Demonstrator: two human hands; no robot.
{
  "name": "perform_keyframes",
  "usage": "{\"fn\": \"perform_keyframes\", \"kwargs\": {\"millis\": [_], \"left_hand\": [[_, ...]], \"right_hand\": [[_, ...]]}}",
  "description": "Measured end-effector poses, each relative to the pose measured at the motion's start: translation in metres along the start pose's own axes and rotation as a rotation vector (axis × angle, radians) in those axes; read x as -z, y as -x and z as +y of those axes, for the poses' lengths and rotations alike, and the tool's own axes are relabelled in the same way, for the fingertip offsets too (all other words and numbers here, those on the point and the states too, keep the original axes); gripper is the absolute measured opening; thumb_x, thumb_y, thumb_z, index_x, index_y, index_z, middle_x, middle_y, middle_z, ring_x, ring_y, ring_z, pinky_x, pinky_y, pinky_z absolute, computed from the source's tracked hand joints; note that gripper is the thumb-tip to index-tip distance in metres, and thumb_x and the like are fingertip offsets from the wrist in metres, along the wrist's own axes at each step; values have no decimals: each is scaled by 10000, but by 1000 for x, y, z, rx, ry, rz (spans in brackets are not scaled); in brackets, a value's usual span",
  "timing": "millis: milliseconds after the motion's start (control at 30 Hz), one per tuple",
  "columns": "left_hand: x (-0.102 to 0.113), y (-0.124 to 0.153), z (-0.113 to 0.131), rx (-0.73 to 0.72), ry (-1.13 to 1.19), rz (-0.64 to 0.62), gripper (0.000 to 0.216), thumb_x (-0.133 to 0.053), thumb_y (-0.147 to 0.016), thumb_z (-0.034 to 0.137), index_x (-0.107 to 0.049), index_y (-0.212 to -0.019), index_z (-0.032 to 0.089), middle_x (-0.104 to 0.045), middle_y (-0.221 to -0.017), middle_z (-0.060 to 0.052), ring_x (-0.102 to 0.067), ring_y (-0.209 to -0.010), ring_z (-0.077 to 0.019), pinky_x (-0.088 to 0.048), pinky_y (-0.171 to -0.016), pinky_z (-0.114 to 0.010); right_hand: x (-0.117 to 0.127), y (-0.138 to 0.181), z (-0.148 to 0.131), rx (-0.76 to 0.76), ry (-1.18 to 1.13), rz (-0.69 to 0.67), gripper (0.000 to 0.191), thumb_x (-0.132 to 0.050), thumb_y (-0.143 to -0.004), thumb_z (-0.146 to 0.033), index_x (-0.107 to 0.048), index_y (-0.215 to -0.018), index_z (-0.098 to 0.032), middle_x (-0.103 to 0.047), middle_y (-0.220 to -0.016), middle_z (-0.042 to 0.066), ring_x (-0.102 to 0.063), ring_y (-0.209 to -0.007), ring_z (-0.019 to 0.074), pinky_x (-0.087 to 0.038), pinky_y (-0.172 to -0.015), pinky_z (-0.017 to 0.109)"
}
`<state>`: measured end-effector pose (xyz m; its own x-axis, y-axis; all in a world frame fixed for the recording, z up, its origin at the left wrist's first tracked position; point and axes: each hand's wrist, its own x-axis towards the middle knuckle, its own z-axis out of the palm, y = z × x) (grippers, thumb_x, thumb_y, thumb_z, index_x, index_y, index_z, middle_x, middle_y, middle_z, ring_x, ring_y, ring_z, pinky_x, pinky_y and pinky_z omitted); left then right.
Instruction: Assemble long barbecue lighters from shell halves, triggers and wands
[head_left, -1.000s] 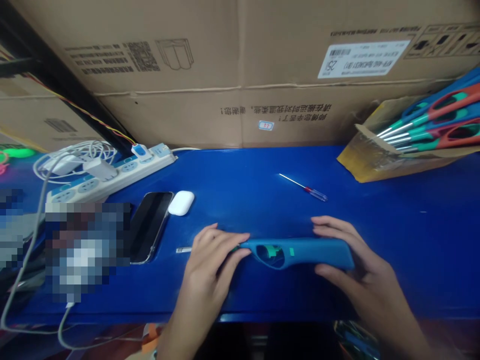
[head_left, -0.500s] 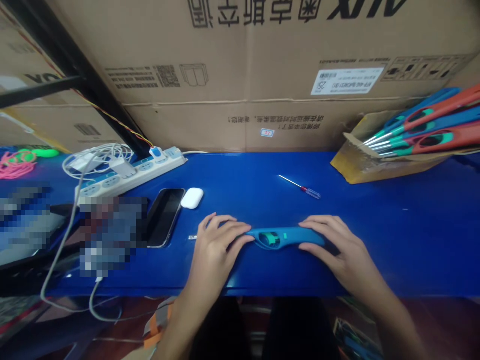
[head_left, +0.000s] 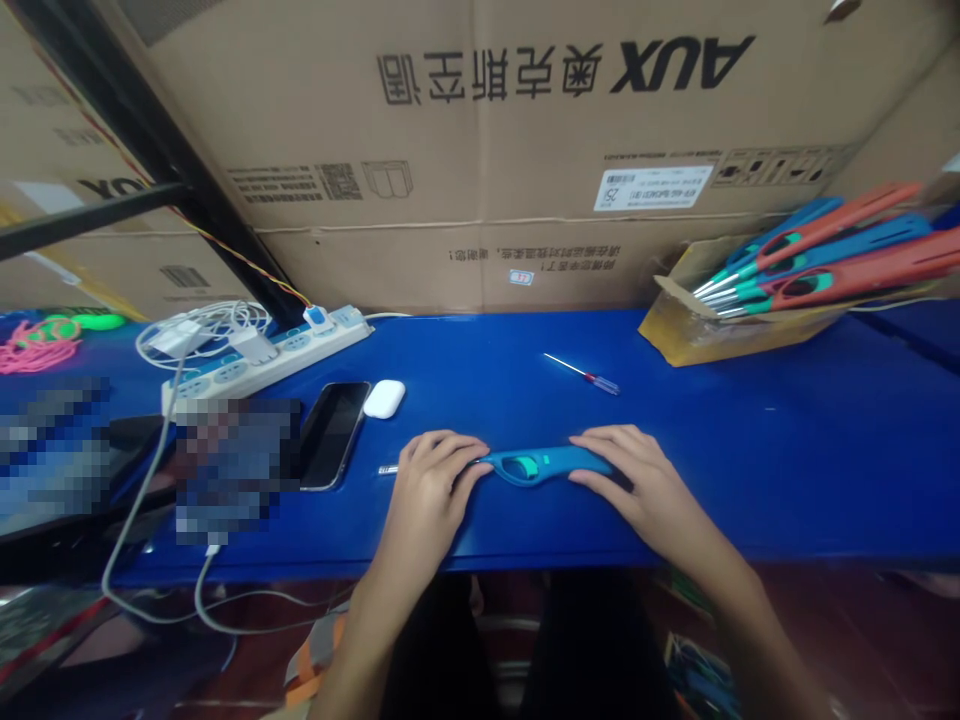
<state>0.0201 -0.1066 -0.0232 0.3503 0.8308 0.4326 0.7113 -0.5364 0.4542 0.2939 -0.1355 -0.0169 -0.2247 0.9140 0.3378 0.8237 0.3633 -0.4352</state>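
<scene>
A blue long-nosed gas lighter [head_left: 551,462] with a green trigger lies sideways, low over the blue table. Its thin metal tube runs left under my left hand [head_left: 439,485], and the slotted tip shows beyond the knuckles. The thumb and fingers of that hand pinch the lighter where tube and body meet. My right hand [head_left: 630,480] grips the rounded handle end between thumb and fingers. Behind the lighter, a small screwdriver [head_left: 592,378] with a clear handle rests on the table.
At the right stands an open carton [head_left: 697,340] holding several orange and blue lighters. To the left are a white earphone case [head_left: 385,399], a black phone [head_left: 330,440] and a power strip [head_left: 277,355] with cables. A large cardboard box [head_left: 480,150] walls off the back.
The camera view has tilted up and shifted, so table and hands sit a little differently in the picture. Both hands keep the same hold on the lighter.
</scene>
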Motion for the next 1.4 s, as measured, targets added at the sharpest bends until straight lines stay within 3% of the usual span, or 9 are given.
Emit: {"fn": "perform_keyframes", "kwargs": {"millis": [233, 900, 1267, 1400], "left_hand": [[0, 1, 1, 23, 15, -21, 139, -619, -1007, 257, -728, -1091, 233, -756, -1125, -36, -631, -1093, -239, -447, -1003, -487], [2, -1, 5, 34, 66, -52, 153, -589, -1024, 267, -716, -1092, 216, -721, -1159, -61, -603, -1127, -250, -483, -958, -463], [1, -3, 3, 38, 44, -85, 176, -566, -1039, 287, -713, -1101, 214, -677, -1132, -56, -583, -1029, -229, -466, -889, -412], [1, -4, 2, 16, 17, -72, 160, -599, -1021, 278, -738, -1078, 222, -686, -1127, -48, -586, -1012, -226, -453, -862, -395]], "right_hand": [[0, -1, -3, 12, 5, -13, 378, -541, -1013, -468, -667, -1324, -292, -712, -1232, 90, -650, -1147, 282, -514, -991, 486], [-1, 0, -2, -7, -9, -40, 374, -504, -1031, -470, -686, -1298, -282, -703, -1258, 93, -624, -1187, 288, -473, -1030, 498], [-1, 0, -3, 48, 22, -26, 361, -503, -1042, -439, -704, -1272, -247, -712, -1254, 92, -632, -1165, 267, -483, -984, 442], [-4, 0, 0, 89, 54, 7, 323, -536, -1033, -430, -715, -1226, -244, -734, -1272, 64, -636, -1210, 268, -390, -1111, 523]]}}
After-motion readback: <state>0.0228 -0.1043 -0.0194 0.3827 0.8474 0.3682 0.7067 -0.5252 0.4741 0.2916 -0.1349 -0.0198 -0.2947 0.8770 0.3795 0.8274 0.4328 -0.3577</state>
